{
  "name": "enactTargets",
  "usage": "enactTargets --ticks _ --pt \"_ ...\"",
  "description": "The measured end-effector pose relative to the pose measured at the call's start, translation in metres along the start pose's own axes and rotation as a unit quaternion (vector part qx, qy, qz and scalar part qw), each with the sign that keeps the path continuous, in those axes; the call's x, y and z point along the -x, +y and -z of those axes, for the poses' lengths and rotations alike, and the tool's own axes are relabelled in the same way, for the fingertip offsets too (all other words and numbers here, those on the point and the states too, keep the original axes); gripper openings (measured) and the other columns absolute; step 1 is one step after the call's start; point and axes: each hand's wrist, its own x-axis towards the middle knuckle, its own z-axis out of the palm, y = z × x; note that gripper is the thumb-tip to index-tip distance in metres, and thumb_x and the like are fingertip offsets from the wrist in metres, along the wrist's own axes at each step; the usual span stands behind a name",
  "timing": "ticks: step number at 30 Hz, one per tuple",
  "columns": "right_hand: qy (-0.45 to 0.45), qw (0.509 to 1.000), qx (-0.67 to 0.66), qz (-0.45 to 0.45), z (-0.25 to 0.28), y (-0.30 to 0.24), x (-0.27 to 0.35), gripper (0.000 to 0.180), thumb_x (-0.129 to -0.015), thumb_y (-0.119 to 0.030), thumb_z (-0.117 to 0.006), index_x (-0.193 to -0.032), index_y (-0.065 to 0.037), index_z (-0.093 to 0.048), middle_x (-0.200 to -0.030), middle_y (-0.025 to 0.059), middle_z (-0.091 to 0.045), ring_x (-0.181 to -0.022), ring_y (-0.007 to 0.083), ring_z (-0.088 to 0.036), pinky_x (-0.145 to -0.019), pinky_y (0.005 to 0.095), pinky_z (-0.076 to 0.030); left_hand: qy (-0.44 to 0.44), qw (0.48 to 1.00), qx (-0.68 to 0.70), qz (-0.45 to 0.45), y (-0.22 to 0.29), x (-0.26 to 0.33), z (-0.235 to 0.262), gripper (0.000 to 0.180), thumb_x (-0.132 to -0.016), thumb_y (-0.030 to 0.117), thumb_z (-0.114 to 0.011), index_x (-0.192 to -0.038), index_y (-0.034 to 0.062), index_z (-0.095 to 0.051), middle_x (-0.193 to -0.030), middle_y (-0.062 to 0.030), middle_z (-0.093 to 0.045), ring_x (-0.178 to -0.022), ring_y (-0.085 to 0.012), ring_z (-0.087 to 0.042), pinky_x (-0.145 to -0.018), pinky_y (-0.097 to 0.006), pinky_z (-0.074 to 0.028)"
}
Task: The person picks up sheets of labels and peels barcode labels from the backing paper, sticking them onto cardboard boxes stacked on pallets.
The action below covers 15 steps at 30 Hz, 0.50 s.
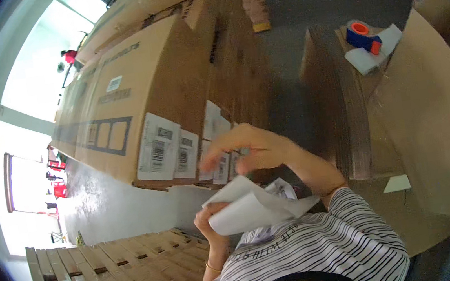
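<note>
My left hand [211,225] is closed on a curled bunch of white paper sheets [251,208] in front of my striped shirt. My right hand [257,146], somewhat blurred, is raised above the sheets with fingers apart and curved, and I see nothing in it. It is nearest the row of cardboard cartons, overlapping the view of their labels; whether it touches them I cannot tell. The nearest large carton [172,85] bears a white barcode label [159,148] at its lower corner, with another barcode label [186,156] beside it. My right fingers partly hide further labels.
At right, a blue and orange tape dispenser [360,38] lies with white paper on stacked flat cardboard [356,123]. An open cardboard box [437,112] stands beside it. Bundled flat cardboard [123,273] fills the lower left. Grey floor [108,201] and bright windows are beyond.
</note>
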Motion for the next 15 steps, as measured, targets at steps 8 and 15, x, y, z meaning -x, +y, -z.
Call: enactTargets --ticks 8,15 --pt "-0.014 0.955 0.265 -0.132 0.036 -0.055 0.05 0.021 -0.073 -0.021 -0.078 -0.089 -0.009 -0.07 -0.089 0.0036 -0.062 -0.066 0.0166 -0.06 -0.055 0.0267 -0.046 -0.016 0.991 0.121 0.048 -0.007 -0.039 -0.055 0.009 -0.072 0.004 -0.071 -0.078 -0.0006 -0.066 -0.075 -0.002 -0.066 -0.068 -0.0076 -0.057 -0.064 -0.024 -0.045" --pt "0.074 0.943 0.28 -0.163 0.087 -0.051 0.03 0.01 -0.075 -0.008 -0.075 -0.082 -0.006 -0.069 -0.086 0.0036 -0.06 -0.066 0.0126 -0.058 -0.055 0.0241 -0.044 -0.056 0.986 0.141 0.067 -0.022 -0.091 -0.112 0.019 -0.072 0.006 -0.073 -0.09 0.0003 -0.069 -0.084 -0.0053 -0.07 -0.078 -0.0098 -0.063 -0.07 -0.025 -0.049"
